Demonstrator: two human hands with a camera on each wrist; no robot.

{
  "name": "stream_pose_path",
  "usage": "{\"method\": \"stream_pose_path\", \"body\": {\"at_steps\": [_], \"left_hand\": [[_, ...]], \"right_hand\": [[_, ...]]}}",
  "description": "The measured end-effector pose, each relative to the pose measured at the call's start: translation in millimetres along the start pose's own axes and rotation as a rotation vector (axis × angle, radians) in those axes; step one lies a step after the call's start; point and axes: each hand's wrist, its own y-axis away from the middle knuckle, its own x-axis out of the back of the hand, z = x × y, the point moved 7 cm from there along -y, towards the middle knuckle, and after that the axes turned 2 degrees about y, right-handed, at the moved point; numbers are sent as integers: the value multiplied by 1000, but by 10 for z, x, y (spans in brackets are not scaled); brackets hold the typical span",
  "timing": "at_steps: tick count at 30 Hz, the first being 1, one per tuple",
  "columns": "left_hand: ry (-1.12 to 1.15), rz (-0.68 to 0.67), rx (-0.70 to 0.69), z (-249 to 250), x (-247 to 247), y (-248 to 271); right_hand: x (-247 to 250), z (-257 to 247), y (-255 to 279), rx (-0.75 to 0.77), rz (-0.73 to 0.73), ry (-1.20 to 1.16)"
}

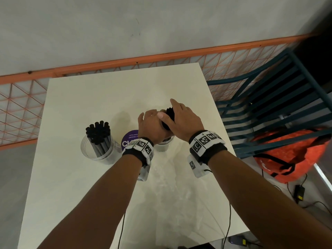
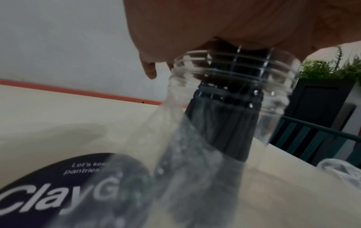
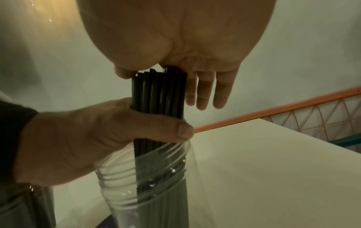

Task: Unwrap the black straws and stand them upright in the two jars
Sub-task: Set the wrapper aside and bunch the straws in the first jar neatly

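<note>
A clear jar [image 1: 98, 150] at the left of the white table [image 1: 89, 194] holds a full bunch of upright black straws [image 1: 98, 133]. A second clear jar [image 3: 148, 183] stands under my hands with another bundle of black straws [image 3: 159, 94] going down into it. Just above the jar's rim, my left hand [image 1: 152, 121] grips this bundle, thumb wrapped round it. My right hand [image 1: 179, 114] lies flat on the straw tops, its fingers [image 3: 207, 92] straight. The left wrist view shows the straws [image 2: 224, 123] standing inside the jar.
A purple round lid [image 1: 129, 139] lies between the two jars. Crumpled clear wrapper [image 1: 167, 178] lies on the table near my wrists. A blue slatted chair [image 1: 269, 105] and an orange bag [image 1: 291, 155] are at the right. An orange mesh fence [image 1: 21, 108] runs behind.
</note>
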Motion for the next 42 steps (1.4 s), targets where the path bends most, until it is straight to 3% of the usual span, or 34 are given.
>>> {"method": "stream_pose_path", "body": {"at_steps": [6, 16, 20, 24, 26, 29, 31, 33, 37, 40, 42], "left_hand": [[5, 27, -53, -50, -15, -48], [138, -34, -24, -152, 8, 11], [416, 20, -21, -132, 209, 371], [505, 23, -53, -319, 236, 1074], [455, -41, -3, -533, 139, 1503], [441, -299, 231, -882, -241, 2096], [440, -464, 362, -987, -537, 2397], [493, -557, 400, -919, -761, 2529], [558, -606, 239, -550, -999, 2474], [436, -520, 94, -373, -999, 2403], [264, -455, 0, -316, -907, 2401]], "right_hand": [[57, -25, -20, -1, 17, -14], [470, 150, 33, -22, 216, -266], [802, 320, 340, -22, 281, -369], [853, 595, 877, -85, 177, -295], [688, 749, 1169, -142, 117, -236], [75, 1082, 1563, -366, -59, -155], [-447, 1247, 1825, -570, -187, -191], [-883, 1236, 1966, -649, -252, -284], [-1371, 813, 1966, -522, -314, -406], [-1571, 395, 1998, -325, -440, -351], [-1539, 312, 2053, -262, -374, -276]]}}
